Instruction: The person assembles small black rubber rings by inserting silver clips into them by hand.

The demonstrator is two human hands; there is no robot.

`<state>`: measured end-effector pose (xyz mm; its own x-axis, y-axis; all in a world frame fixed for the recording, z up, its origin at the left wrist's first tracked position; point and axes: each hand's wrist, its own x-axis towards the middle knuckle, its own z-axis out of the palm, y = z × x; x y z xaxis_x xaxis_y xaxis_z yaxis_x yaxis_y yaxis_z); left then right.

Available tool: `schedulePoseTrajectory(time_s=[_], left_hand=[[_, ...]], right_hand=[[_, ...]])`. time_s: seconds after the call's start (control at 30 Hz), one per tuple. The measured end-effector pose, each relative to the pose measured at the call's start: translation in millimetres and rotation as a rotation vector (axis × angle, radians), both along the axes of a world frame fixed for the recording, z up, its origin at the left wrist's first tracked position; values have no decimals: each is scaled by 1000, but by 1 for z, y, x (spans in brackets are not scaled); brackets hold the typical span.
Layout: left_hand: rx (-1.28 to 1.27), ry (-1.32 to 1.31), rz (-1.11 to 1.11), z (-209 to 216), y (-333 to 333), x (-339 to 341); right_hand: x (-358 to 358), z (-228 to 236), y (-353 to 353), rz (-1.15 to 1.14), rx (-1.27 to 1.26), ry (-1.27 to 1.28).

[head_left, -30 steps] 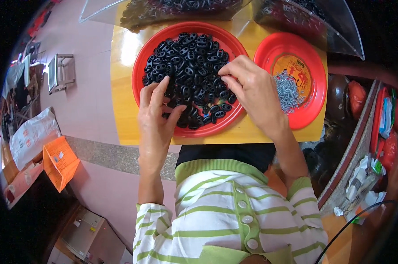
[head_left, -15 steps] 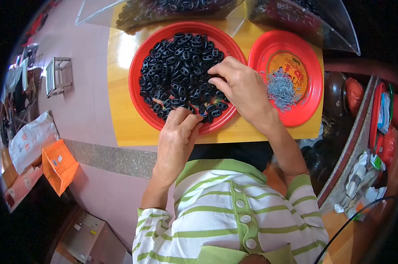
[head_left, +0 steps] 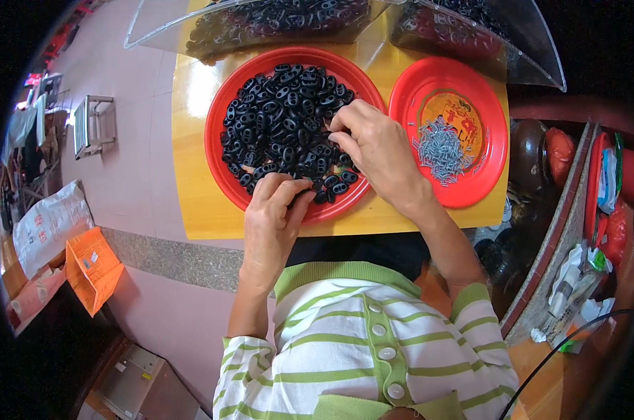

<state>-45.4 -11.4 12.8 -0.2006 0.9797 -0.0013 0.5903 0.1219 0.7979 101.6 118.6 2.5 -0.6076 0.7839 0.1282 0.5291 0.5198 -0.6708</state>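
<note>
Black plastic pieces (head_left: pixel 282 126) fill the big red plate (head_left: pixel 217 150) on the yellow surface (head_left: pixel 191 203). At its near rim, left hand (head_left: pixel 271 220) has fingers pinched on one piece. Right hand (head_left: pixel 376 150) lies over the pile, its fingers curled around pieces. Further right, a smaller red plate (head_left: pixel 488 175) holds silver screws (head_left: pixel 439 150).

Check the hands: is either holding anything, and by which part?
Left hand pinches a small black plastic piece between its fingertips at the red plate's near rim. Right hand fingers the pile; hold cannot be told.
</note>
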Motion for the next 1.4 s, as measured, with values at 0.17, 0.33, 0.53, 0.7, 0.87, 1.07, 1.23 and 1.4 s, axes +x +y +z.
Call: schedulePoseTrajectory(time_s=[0.17,0.33,0.53,0.7,0.87,1.07,1.23,1.4], left_hand=[[47,-20,24,3,5,1],[129,25,-58,5,8,7],[112,91,-202,-3,9,18],[132,165,-121,-8,7,12],[111,59,-89,-8,3,7],[77,-3,-22,-6,0,6],[117,-126,115,3,3,8],[26,-831,241,1,16,29]], right_hand=[[3,0,3,-24,12,27],[7,5,4,-64,124,37],[10,18,-6,16,-37,-42],[8,9,-11,16,23,-37],[-4,9,-17,29,-1,2],[-8,3,-17,44,-77,39],[3,8,-18,-7,-189,204],[22,25,-27,-32,-870,557]])
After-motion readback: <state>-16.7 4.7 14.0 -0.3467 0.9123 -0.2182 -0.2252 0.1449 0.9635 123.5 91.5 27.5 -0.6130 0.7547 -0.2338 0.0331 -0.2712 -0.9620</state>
